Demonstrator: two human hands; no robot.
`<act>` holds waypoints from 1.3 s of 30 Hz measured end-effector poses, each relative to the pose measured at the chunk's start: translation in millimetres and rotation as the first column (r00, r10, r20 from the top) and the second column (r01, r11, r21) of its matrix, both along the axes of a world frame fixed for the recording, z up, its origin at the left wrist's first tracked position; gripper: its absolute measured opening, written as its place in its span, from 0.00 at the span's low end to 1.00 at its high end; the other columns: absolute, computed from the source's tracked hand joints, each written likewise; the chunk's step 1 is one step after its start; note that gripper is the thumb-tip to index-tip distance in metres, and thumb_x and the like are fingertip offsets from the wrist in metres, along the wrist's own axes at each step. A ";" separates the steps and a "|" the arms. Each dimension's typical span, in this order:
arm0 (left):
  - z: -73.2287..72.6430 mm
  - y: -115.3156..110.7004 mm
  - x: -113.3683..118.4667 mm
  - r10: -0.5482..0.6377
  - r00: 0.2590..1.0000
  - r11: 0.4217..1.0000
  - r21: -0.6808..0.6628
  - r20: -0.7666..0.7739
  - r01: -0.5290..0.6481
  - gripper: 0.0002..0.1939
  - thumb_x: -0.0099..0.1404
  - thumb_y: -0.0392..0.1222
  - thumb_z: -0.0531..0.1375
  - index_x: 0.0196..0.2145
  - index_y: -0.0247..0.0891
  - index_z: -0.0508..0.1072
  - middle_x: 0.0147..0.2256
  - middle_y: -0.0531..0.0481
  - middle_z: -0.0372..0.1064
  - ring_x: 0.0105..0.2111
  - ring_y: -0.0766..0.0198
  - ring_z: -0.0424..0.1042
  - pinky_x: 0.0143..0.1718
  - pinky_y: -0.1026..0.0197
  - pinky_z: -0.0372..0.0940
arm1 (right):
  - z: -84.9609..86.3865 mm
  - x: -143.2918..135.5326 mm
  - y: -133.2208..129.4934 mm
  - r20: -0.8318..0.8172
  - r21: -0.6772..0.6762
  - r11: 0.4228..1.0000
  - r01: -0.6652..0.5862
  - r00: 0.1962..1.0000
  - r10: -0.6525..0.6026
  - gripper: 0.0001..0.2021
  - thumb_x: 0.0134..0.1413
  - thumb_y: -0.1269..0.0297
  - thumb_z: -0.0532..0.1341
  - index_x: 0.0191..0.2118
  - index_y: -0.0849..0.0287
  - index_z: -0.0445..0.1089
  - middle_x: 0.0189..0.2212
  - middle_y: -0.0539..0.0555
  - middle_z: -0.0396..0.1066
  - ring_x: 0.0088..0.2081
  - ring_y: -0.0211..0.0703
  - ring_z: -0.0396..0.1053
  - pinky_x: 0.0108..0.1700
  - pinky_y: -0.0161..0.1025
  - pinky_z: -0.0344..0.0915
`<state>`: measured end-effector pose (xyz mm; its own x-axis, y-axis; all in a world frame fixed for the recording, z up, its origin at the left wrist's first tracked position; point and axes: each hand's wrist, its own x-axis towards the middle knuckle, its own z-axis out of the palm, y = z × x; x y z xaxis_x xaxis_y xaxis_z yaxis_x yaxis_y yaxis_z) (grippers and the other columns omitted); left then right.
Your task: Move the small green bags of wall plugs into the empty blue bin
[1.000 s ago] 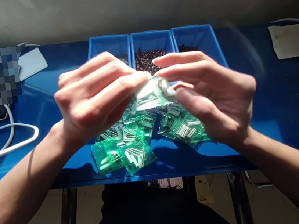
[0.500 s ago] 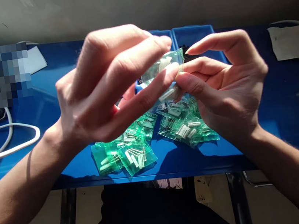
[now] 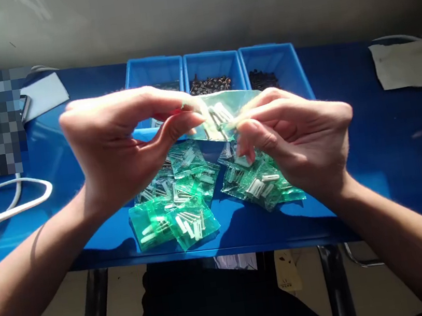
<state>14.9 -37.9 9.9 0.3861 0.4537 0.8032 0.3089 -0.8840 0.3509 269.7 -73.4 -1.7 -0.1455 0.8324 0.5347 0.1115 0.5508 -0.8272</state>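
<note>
Between my two hands a clear green plastic bag [image 3: 232,103] is held up, with white wall plugs and screws showing inside. My left hand [image 3: 130,143] pinches its left end between thumb and fingers. At the other side my right hand [image 3: 290,134] grips the lower right part of the bag. Below, on the blue table, lies a left pile of similar green bags [image 3: 192,223] filled with white plugs and screws. A second pile of bags [image 3: 260,185] lies partly under my right hand.
Behind my hands stand three blue bins in a row: a left bin [image 3: 155,69], a middle bin [image 3: 211,61] with brownish small parts, and a right bin [image 3: 275,55] with dark parts. A white cable [image 3: 40,203] loops at left. Beige paper [image 3: 404,65] lies at right.
My left hand has shifted from above the bag to its left end, fingers now pinched. The bag is stretched wider and lower between both hands, and my right index finger has come down onto it.
</note>
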 end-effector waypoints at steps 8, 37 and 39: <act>0.1 -2.2 10.7 0.058 0.997 0.964 -0.261 0.049 -0.044 0.13 0.75 0.36 0.74 0.52 0.54 0.86 0.45 0.61 0.87 0.37 0.67 0.87 0.40 0.62 0.87 | 0.6 1.1 2.0 -0.088 -0.078 0.996 -0.037 0.996 0.030 0.07 0.68 0.73 0.75 0.47 0.56 0.86 0.34 0.48 0.84 0.26 0.35 0.81 0.24 0.33 0.78; -20.0 76.5 -48.7 0.332 0.670 0.939 0.165 -0.664 -0.302 0.35 0.87 0.67 0.46 0.57 0.42 0.85 0.49 0.43 0.86 0.54 0.44 0.82 0.62 0.32 0.76 | 0.1 26.8 13.8 0.486 0.541 0.841 0.023 0.807 -0.335 0.13 0.69 0.73 0.66 0.50 0.48 0.84 0.44 0.56 0.86 0.44 0.54 0.82 0.45 0.56 0.82; -19.3 73.5 -46.5 0.313 0.692 0.945 0.142 -0.651 -0.294 0.36 0.87 0.68 0.48 0.57 0.38 0.85 0.50 0.40 0.85 0.61 0.38 0.79 0.66 0.26 0.73 | 0.5 37.8 22.7 0.575 0.539 0.842 0.005 0.728 -0.373 0.12 0.70 0.70 0.68 0.52 0.48 0.85 0.48 0.58 0.85 0.48 0.58 0.80 0.50 0.61 0.80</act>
